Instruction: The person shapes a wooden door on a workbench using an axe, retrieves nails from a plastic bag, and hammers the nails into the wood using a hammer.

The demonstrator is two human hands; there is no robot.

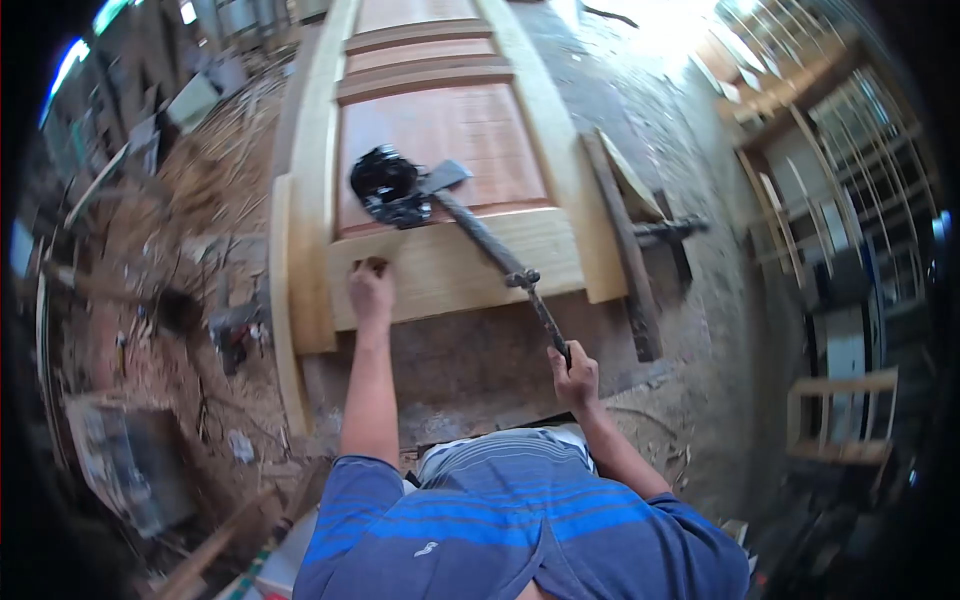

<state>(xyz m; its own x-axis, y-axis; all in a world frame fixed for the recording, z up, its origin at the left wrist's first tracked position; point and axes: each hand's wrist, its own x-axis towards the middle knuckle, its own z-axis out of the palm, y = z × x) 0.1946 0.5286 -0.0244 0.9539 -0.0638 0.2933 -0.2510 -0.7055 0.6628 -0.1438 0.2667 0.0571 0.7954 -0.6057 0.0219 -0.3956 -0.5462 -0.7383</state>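
Note:
My right hand is closed around the thin near end of a long dark metal tool, which looks like a bar clamp. A knobbly joint sits midway along it, and its flat grey head rests over the lower panel of a wooden panel door. My left hand is a closed fist at the left end of the door's pale bottom rail; what it holds, if anything, is hidden. A shiny black plastic bag lies on the door beside the tool's head.
Under the door is a worktable. Along its right side stand a dark wooden bar and a metal clamp-like piece. Wood scraps and shavings cover the floor at left, near a blurred box. Wooden frames stand at right.

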